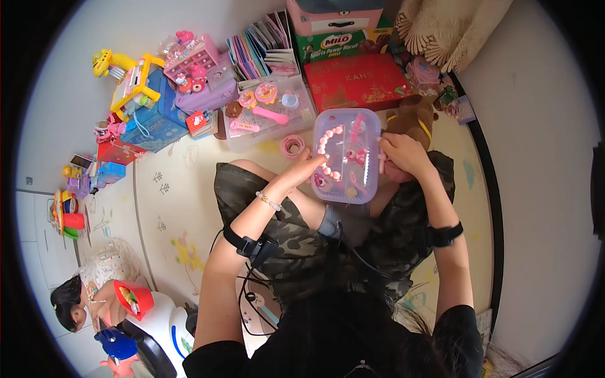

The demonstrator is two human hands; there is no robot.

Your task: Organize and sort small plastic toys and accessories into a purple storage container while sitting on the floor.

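My left hand (305,171) holds the left side of a translucent purple plastic case (347,194), its thumb over the case near a string of pink beads (323,141). At the case's right edge, my right hand (404,152) grips by the pink handle (382,160), partly hiding a pink item beneath it. A pink bear figure (357,157) and small trinkets show through the case, which is above my lap. A pink ring-shaped object (292,146) lies on the mat just left of the case.
A clear storage bin (269,134) bearing pink toys, a red box (357,80) and a brown plush toy (413,118) lie ahead. Toys and a blue box (158,111) line the left wall. A child (90,297) is at lower left beside a red container (134,300).
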